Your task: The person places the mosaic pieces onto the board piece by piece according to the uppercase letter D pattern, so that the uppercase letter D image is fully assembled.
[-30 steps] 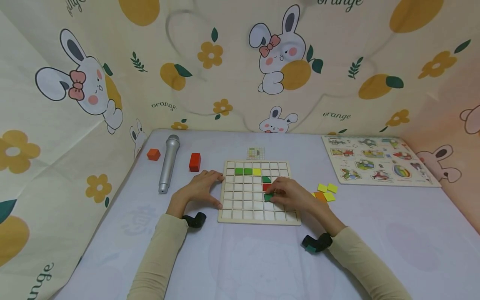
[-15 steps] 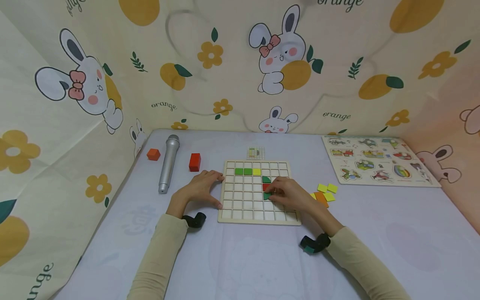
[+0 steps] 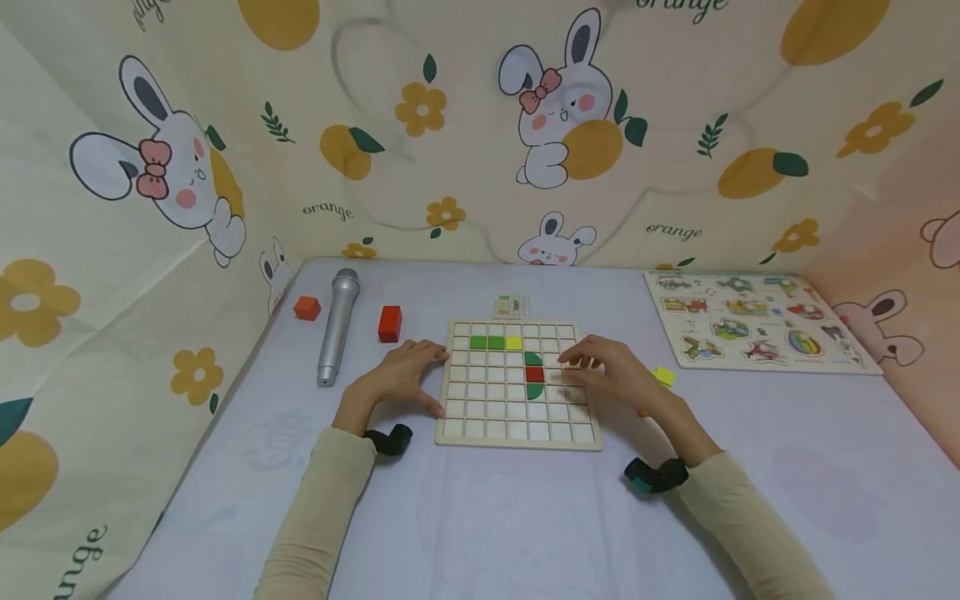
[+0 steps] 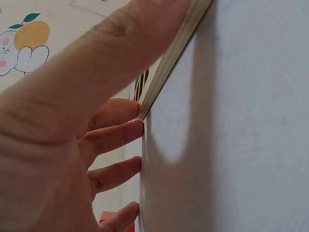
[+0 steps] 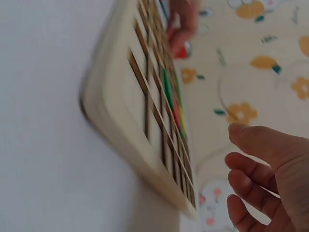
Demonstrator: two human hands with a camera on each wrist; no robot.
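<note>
A wooden grid board (image 3: 497, 430) lies flat on the table. My left hand (image 3: 400, 375) touches its left edge, thumb near the front and fingers farther back; the left wrist view shows the fingertips against the rim. My right hand (image 3: 611, 367) hovers over the board's right side, fingers loosely bent, nothing between them. In one column of the grid sit a green rounded tile (image 3: 532, 358), a red square tile (image 3: 534, 375) and a second green rounded tile (image 3: 535, 391). Two green square tiles (image 3: 487, 342) and a yellow tile (image 3: 513, 343) fill cells in a back row.
Yellow tiles (image 3: 664, 377) lie right of the board, partly hidden by my right hand. Behind the board is a small pattern card (image 3: 512, 306). A silver microphone (image 3: 339, 327), red block (image 3: 390, 324) and orange-red block (image 3: 307, 308) stand left; a picture puzzle board (image 3: 757, 321) lies back right.
My right hand has let go of the second green rounded tile, now seated in its cell below the red one, and moved up and to the right. My left hand stays put.
</note>
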